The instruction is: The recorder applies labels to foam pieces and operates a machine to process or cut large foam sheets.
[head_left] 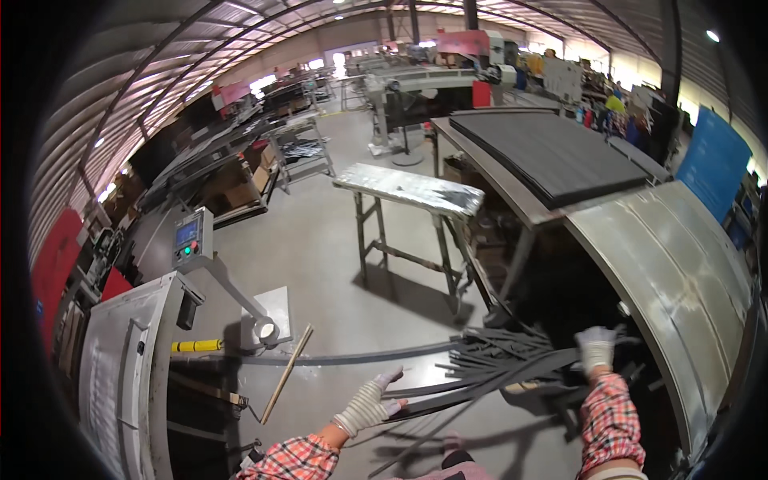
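Long dark grey flat strips (488,386) stretch between my two gloved hands, low in front of me. My left hand (372,402), in a pale glove with a ribbed cuff, has thumb and fingers spread around the left ends of the strips. At their right ends my right hand (596,347), also gloved, is closed around the strips; its fingertips are partly hidden and blurred. Just beyond lies a loose heap of shorter dark strips (500,352), fanned out unevenly. Another long dark strip (360,354) runs leftward from the heap across the floor.
Close on my right stands a metal-topped machine (656,248), beside a table with stacked dark sheets (552,152). A narrow foil-covered bench (408,188) is ahead. To my left are a control panel (192,238) on a post, a grey cabinet (128,360) and a wooden stick (286,374).
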Demonstrator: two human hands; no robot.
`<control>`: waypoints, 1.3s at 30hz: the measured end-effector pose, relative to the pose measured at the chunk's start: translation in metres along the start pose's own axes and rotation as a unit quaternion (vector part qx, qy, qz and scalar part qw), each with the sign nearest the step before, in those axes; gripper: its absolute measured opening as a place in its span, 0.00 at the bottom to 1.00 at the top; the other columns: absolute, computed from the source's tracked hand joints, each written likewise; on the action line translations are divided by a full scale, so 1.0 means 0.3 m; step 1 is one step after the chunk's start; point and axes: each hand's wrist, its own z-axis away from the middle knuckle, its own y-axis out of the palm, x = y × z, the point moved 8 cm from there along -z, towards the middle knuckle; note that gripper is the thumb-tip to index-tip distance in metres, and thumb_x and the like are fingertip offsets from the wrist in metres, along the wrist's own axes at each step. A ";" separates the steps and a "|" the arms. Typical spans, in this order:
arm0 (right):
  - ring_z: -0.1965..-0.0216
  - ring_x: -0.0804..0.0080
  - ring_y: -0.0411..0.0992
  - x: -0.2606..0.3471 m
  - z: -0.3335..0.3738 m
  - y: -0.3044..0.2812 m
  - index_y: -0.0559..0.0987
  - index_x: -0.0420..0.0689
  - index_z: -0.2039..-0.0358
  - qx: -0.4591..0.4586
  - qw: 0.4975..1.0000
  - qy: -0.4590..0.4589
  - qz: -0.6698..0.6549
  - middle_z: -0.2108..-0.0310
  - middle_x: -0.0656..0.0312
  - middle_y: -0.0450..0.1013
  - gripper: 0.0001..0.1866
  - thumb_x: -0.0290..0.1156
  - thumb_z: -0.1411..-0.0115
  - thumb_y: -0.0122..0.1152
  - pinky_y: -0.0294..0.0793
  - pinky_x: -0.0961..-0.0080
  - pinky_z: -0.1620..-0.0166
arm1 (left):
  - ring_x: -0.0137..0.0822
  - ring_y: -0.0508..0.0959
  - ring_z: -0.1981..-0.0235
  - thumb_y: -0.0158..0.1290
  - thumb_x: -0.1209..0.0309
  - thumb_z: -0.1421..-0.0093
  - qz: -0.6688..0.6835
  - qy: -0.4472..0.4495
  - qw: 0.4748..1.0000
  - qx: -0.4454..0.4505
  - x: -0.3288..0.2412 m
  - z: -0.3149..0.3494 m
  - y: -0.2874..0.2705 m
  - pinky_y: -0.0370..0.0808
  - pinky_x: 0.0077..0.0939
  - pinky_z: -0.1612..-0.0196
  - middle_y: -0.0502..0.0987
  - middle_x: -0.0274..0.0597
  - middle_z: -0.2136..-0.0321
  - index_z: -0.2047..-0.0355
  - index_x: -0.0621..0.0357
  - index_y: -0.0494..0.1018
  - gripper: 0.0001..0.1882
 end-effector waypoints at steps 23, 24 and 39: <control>0.59 0.61 0.72 2.504 -1.463 -0.177 0.70 0.40 0.49 0.375 0.681 -0.438 -0.451 0.60 0.51 0.74 0.30 0.50 0.44 0.55 0.70 0.72 0.55 | 0.49 0.73 0.60 0.44 0.50 0.43 -0.029 -0.590 0.807 0.025 1.854 0.316 -0.695 0.69 0.39 0.57 0.74 0.54 0.62 0.56 0.58 0.70 0.25; 0.59 0.61 0.72 2.547 -1.566 -0.134 0.70 0.40 0.49 0.375 0.684 -0.442 -0.443 0.60 0.51 0.74 0.30 0.50 0.44 0.55 0.70 0.72 0.55 | 0.49 0.73 0.59 0.44 0.49 0.43 -0.031 -0.568 0.822 0.022 1.909 0.186 -0.790 0.69 0.38 0.56 0.74 0.54 0.61 0.55 0.58 0.69 0.26; 0.48 0.56 0.67 2.989 -2.846 0.255 0.69 0.44 0.47 0.423 0.823 -0.361 -0.114 0.51 0.47 0.68 0.33 0.52 0.47 0.58 0.64 0.59 0.46 | 0.50 0.74 0.56 0.44 0.51 0.43 0.051 -0.535 0.811 -0.232 2.708 -1.158 -2.335 0.69 0.37 0.54 0.75 0.55 0.60 0.62 0.56 0.76 0.23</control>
